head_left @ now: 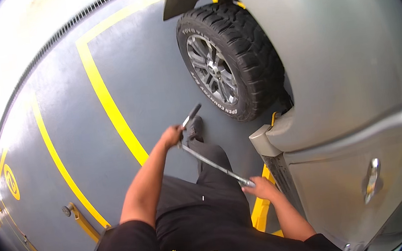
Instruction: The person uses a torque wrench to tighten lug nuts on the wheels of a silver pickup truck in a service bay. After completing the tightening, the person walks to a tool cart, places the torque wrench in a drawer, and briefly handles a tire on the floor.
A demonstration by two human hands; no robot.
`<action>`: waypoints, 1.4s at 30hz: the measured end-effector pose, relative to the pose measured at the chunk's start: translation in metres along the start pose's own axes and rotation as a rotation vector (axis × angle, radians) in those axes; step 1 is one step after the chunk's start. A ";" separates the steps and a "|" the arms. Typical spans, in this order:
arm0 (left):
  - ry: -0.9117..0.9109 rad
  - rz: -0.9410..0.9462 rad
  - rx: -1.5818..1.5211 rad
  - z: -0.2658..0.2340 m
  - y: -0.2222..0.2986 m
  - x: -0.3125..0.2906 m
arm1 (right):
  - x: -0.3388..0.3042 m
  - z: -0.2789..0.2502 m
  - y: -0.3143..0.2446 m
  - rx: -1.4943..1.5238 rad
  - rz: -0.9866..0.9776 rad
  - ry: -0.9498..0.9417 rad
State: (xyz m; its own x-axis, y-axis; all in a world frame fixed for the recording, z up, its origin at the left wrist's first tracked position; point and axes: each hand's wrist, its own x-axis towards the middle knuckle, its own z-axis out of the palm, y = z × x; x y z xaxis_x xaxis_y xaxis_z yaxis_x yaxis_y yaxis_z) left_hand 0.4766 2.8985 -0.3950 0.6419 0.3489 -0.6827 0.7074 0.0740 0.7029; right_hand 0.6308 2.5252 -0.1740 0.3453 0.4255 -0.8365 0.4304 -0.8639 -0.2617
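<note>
A long-handled socket wrench slants across the front of my legs, its steel bar running between both hands. My left hand is closed around its head end. From that fist a short piece with a dark tip points toward the wheel. Lower and to the right, my right hand grips the other end of the bar. Ahead stands a wheel with a chunky black tyre and a grey multi-spoke rim. The wrench is apart from the wheel.
A silver vehicle body with a door handle fills the right side. Yellow lift parts show beneath it. Yellow lines mark the grey floor. A yellow arm with a small round end stands at lower left.
</note>
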 end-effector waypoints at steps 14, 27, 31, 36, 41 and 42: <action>-0.131 0.059 0.101 -0.045 0.121 0.345 | 0.203 -0.117 -0.158 0.003 0.398 0.226; -0.128 -0.122 0.199 -0.039 0.132 0.350 | 0.287 -0.053 -0.067 -0.022 0.582 0.072; -0.057 -0.064 0.275 -0.034 0.123 0.350 | 0.310 -0.026 -0.048 -0.024 0.461 0.118; 0.004 -0.044 0.411 -0.027 0.124 0.345 | 0.311 -0.001 -0.031 -0.064 0.281 0.298; 0.109 -0.045 0.445 -0.017 0.121 0.339 | 0.303 0.007 -0.020 -0.025 0.170 0.330; 0.107 -0.065 0.438 -0.019 0.119 0.341 | 0.308 0.000 -0.024 0.005 0.157 0.290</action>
State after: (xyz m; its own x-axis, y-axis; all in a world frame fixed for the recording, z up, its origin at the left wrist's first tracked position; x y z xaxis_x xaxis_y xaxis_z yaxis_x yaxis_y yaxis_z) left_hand 0.7739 3.0440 -0.5406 0.5743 0.4530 -0.6819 0.8184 -0.2956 0.4929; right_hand 0.7267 2.6767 -0.4255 0.6306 0.3457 -0.6948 0.3492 -0.9260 -0.1438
